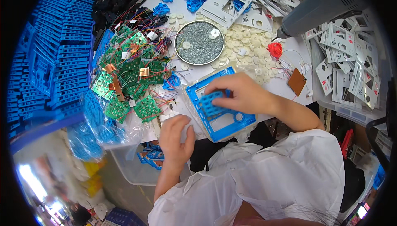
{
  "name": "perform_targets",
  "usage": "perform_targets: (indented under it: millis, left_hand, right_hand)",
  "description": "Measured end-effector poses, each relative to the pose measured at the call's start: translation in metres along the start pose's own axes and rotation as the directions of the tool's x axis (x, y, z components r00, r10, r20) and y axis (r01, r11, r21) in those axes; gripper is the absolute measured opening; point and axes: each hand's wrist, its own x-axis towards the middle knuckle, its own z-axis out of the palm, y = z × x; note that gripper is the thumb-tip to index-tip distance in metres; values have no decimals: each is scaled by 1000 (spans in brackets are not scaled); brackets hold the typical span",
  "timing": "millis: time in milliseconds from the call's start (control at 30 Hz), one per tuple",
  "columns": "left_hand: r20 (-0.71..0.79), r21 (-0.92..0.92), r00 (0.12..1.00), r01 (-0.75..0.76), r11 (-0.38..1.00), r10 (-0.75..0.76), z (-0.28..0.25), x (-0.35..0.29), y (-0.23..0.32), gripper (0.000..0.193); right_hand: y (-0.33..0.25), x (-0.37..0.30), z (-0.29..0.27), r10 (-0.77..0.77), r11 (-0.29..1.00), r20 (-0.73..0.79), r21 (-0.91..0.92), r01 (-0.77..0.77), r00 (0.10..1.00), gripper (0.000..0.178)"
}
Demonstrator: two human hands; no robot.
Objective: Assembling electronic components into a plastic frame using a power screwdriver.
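Observation:
My right hand (pixel 244 93) is closed in a pinch on a blue keypad piece (pixel 213 103) with rows of raised buttons. That piece sits over the opening of a blue plastic frame (pixel 226 134), which lies tilted on clear plastic film on the table. My left hand (pixel 176 138) is at the table's front edge, left of the frame, its fingers bent and its thumb apart. Nothing shows in it, though its fingertips are near small white scraps. Left of the frame lies a pile of green circuit boards (pixel 147 109) with thin wires.
A round tray of small metal screws (pixel 199 44) stands behind the frame, beside scattered white discs (pixel 244 40). A grey power screwdriver (pixel 318 9) hangs at the upper right, above a bin of white panels (pixel 341 60). Blue frames (pixel 74 32) are stacked at the left.

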Motion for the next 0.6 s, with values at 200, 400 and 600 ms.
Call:
perform_targets:
  millis: [200,400,600]
  left_hand:
    - [60,-9,994,-90,996,90,17,-10,-8,33]
    - [131,11,978,-163,987,160,24,-9,-8,33]
    - [228,47,947,-243,969,227,22,-3,-7,36]
  right_hand:
    - [11,0,26,-46,983,105,-174,63,993,24]
    - [17,-3,35,-154,896,75,-409,171,985,28]
    - [1,-10,23,-233,833,10,-513,205,972,36]
